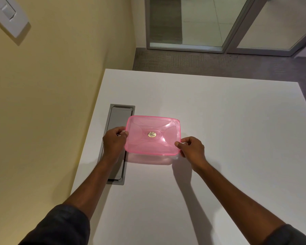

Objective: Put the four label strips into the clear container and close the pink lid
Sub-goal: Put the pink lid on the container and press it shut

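Note:
A translucent pink lid (153,135) with a small gold sticker at its centre lies on top of the clear container (148,159), of which only the near wall shows below the lid. My left hand (114,140) grips the lid's left edge. At the near right corner, my right hand (191,148) pinches the lid between thumb and fingers. No label strips can be seen; whatever is inside the container is hidden by the lid.
The container stands on a white table (219,138), partly over a grey recessed cable hatch (117,121) near the table's left edge. A yellow wall runs along the left. Grey carpet and glass doors (201,23) lie beyond the table's far edge.

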Available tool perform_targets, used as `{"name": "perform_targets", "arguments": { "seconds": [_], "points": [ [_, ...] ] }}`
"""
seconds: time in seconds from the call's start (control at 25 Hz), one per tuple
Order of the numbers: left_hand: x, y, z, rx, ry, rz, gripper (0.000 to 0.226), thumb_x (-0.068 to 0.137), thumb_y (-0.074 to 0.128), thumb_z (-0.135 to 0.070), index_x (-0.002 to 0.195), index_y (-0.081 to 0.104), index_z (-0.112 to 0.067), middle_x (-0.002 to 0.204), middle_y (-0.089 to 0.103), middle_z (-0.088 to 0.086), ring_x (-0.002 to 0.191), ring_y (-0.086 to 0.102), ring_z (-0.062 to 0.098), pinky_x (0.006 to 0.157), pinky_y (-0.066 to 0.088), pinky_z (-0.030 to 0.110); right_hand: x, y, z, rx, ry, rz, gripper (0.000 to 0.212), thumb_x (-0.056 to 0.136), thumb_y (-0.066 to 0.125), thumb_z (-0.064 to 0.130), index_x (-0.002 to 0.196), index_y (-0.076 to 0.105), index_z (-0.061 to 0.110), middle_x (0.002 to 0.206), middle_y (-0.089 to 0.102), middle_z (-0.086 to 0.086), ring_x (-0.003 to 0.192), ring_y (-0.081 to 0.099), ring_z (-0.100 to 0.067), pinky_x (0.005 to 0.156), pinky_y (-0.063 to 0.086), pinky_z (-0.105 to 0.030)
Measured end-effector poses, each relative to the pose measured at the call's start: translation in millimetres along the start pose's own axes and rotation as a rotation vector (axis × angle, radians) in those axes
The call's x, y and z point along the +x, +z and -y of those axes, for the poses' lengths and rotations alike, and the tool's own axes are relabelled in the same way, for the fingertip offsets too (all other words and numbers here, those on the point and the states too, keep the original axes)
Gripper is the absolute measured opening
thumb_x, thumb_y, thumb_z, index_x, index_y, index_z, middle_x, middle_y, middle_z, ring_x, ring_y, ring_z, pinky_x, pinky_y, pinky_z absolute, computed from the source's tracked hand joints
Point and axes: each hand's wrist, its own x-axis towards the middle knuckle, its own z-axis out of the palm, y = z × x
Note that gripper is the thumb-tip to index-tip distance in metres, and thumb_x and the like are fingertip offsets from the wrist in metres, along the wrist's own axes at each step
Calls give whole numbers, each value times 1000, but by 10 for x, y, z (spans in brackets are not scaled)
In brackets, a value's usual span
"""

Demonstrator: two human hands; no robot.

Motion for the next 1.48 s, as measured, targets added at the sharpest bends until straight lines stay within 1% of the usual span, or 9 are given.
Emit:
{"name": "perform_targets", "arguments": {
  "seconds": [0.24, 0.4, 0.52, 0.8, 1.0, 1.08, 1.2, 1.32, 1.48],
  "points": [
    [278, 243, -74, 160, 158, -10, 43, 107, 59, -38, 144, 64, -17, 123, 65, 13, 103, 65, 25, 94, 54, 41, -13, 13, 3, 24, 22, 7, 21, 88, 84, 26, 97, 70, 13, 85, 76, -9, 65, 72, -20, 71, 68, -42],
    [382, 431, -74, 313, 231, -52, 34, 112, 45, -39, 125, 69, -18, 106, 61, 16, 92, 65, 39, 74, 47, 38, 3, 17, 3, 36, 34, 20, 20, 89, 84, 25, 97, 70, 13, 89, 76, -8, 69, 74, -23, 68, 67, -38],
    [399, 490, -54, 387, 243, -96, 36, 115, 36, -36, 111, 62, -11, 99, 58, 17, 81, 58, 37, 69, 40, 38, 19, 31, -17, 44, 38, 18, 21, 88, 85, 24, 96, 70, 12, 86, 76, -8, 67, 74, -22, 67, 68, -38],
    [484, 514, -2, 358, 280, -90, 32, 116, 35, -34, 106, 56, -11, 89, 50, 6, 78, 47, 28, 68, 37, 39, 127, 64, -76, 47, 28, 34, 20, 90, 83, 23, 88, 73, 6, 78, 77, -14, 61, 71, -19, 68, 68, -40],
    [489, 519, 10, 375, 287, -92, 32, 116, 34, -33, 106, 56, -11, 89, 51, 6, 76, 47, 26, 66, 36, 38, 260, 22, -46, 70, 116, 104, 27, 88, 81, 14, 87, 68, -9, 78, 73, -22, 67, 68, -25, 72, 68, -46],
    [482, 522, 13, 388, 281, -91, 33, 115, 33, -34, 106, 56, -12, 90, 53, 7, 75, 49, 28, 66, 39, 38, 342, -43, 30, 72, 165, 178, 26, 86, 83, 15, 97, 70, -5, 89, 76, -24, 70, 72, -25, 73, 67, -45],
    [501, 528, 24, 387, 285, -90, 32, 115, 34, -34, 106, 56, -13, 90, 55, 7, 75, 52, 28, 66, 41, 38, 523, -38, 240, 98, 117, 227, 36, 83, 88, 29, 109, 71, 13, 104, 79, -12, 86, 78, -26, 72, 67, -39],
    [504, 529, 31, 378, 299, -99, 31, 115, 36, -35, 104, 56, -13, 90, 58, 10, 75, 55, 29, 65, 42, 38, 751, 49, 478, 94, 44, 150, 31, 79, 92, 32, 97, 77, 12, 101, 81, -13, 94, 79, -33, 78, 68, -45],
    [517, 536, 38, 371, 275, -103, 31, 115, 38, -35, 102, 56, -13, 90, 59, 12, 75, 54, 29, 65, 41, 38, 986, 88, 572, 95, 118, 146, 27, 71, 96, 17, 85, 78, 2, 93, 82, -17, 91, 80, -38, 89, 65, -56]
  ]
}}
